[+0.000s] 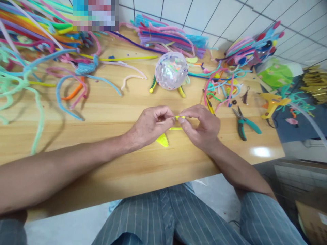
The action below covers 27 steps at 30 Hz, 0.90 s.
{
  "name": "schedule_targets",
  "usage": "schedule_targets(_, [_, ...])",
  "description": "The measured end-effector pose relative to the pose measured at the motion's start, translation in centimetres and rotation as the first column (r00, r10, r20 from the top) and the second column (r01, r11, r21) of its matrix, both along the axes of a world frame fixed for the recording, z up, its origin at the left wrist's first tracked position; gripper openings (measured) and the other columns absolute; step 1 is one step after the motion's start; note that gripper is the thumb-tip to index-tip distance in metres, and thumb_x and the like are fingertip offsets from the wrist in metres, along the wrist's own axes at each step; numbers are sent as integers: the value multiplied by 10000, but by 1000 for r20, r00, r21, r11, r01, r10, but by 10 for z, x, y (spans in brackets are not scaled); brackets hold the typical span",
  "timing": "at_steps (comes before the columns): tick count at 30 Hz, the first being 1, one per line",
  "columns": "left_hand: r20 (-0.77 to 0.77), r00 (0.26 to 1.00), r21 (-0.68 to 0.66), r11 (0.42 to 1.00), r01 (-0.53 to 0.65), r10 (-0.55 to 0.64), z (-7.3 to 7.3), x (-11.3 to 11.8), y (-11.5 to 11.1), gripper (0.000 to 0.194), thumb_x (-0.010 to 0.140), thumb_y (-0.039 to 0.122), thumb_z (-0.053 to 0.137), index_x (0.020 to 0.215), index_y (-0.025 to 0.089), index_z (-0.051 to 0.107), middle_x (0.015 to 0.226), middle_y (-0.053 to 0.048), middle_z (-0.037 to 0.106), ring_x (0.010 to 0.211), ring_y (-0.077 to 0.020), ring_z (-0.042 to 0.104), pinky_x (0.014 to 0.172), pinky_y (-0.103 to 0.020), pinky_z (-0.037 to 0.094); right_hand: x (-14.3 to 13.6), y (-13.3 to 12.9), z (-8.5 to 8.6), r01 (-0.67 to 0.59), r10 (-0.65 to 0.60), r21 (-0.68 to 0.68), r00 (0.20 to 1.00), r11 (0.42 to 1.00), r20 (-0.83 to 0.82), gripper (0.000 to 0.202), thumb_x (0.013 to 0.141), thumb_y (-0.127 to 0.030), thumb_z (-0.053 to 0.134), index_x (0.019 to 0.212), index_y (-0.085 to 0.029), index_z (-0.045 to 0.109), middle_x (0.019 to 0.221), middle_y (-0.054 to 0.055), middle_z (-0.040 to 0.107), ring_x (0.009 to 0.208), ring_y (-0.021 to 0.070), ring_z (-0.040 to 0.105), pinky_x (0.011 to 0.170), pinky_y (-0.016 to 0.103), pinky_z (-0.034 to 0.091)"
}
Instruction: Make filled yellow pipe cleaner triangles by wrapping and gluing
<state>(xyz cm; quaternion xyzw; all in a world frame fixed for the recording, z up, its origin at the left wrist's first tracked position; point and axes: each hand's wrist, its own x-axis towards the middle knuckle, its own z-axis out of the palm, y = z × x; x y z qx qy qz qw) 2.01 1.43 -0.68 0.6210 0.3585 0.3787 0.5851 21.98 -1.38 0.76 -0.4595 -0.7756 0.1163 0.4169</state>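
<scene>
Between my fingertips, over the middle of the wooden table, is a thin yellow pipe cleaner (176,128). My left hand (154,120) pinches it from one side and my right hand (201,124) pinches it from the other, with the fingertips close together. Part of the strand loops just below the fingers. A flat, pointed yellow piece (162,140) shows under my left hand; whether it joins the strand is hidden. Beyond my hands sits a clear, glittery ball (171,70) with green and yellow leg-like pieces beneath it.
Pliers (244,123) lie right of my hand, near a yellow glue gun (273,104) and a yellow-handled tool (210,104). Bundled pipe cleaners (171,37) line the back. Loose pale-green strands (38,112) and a blue strand (58,93) spread at left. The table's front edge (143,192) is before my lap.
</scene>
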Motion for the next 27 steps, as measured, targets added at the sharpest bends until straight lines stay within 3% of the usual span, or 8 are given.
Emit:
schedule_targets(7, [105,987,-129,986,-105,119,2,2,2,117,791,262,730,727,174,685,616,32,623,537,-86,510,543,-214,428,5,2,-7,-100,41,235,969,967,244,193,915,-173,696,1050,-310,705,1013,19,833,917,222,775,862,432,604])
schedule_targets(13, [194,975,-293,955,-51,111,7,2,6,109,792,235,760,744,160,697,654,6,682,583,-106,616,603,-219,532,3,7,-10,-87,-45,410,952,908,301,179,934,-183,674,1059,-311,676,1194,46,781,1053,237,732,892,452,589])
schedule_targets(19, [271,958,-384,923,15,98,4,3,9,130,820,246,774,763,148,711,664,-10,706,595,-116,655,616,-225,562,4,6,-9,-102,-12,391,961,915,278,199,932,-174,675,1080,-306,682,1250,59,749,1086,246,715,896,447,583])
schedule_targets(27, [316,940,-475,879,37,131,5,5,8,147,846,217,770,743,148,691,660,-13,717,590,-107,667,614,-208,571,5,6,-11,-49,-66,368,954,928,291,150,929,-197,663,1036,-299,690,1217,68,755,1035,243,718,831,433,595])
